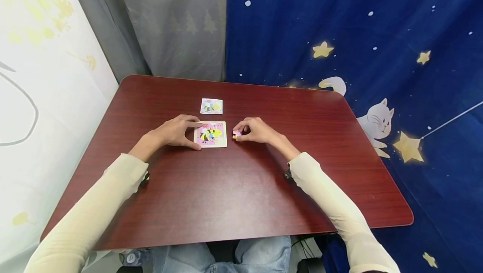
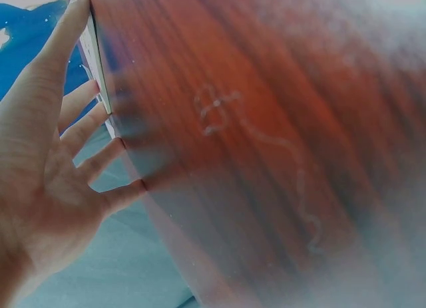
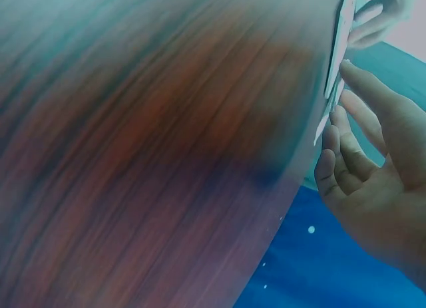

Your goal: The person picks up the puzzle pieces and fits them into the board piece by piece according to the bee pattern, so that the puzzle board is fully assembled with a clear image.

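Note:
A square puzzle board (image 1: pixel 223 144) with a pale rim and a yellow-and-black bee on pink lies flat on the table. My left hand (image 1: pixel 174 131) holds it at the left side, fingers by the upper left corner and thumb along the lower left corner. In the left wrist view the fingers of that hand (image 2: pixel 73 155) are spread, their tips down at the tabletop. Just right of the board, my right hand (image 1: pixel 258 130) pinches a small pink puzzle piece (image 1: pixel 236 133) with yellow and dark parts between thumb and fingers. Part of the piece is hidden by the fingertips.
A card (image 1: pixel 211 106) with a similar bee picture lies behind the board. The reddish-brown wooden table (image 1: pixel 226 193) has rounded corners. Blue curtain (image 1: pixel 286 25) with stars and a grey curtain (image 1: pixel 177 25) hang behind it; a white printed sheet (image 1: pixel 45 109) hangs at left.

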Demonstrator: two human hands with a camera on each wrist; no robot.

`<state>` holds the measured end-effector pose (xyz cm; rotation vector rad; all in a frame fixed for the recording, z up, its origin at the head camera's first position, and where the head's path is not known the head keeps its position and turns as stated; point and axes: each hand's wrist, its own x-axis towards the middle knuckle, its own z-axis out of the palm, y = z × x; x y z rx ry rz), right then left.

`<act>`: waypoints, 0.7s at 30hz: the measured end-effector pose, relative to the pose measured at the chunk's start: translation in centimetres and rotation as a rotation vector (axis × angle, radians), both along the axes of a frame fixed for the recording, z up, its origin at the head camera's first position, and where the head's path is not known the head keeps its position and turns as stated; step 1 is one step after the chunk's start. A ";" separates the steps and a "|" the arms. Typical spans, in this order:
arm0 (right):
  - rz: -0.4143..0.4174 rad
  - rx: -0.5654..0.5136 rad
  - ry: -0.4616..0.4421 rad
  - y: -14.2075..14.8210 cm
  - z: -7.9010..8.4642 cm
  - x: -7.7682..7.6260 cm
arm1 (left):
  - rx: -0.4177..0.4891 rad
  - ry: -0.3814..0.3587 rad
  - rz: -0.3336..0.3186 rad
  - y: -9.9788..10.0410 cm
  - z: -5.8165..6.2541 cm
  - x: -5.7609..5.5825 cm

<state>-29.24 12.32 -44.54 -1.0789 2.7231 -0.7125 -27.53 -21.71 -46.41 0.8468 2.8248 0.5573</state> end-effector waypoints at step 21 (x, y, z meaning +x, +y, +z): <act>0.079 0.014 -0.021 -4.2 -0.7 0.1 | -0.001 0.012 -0.012 -0.2 0.1 -0.1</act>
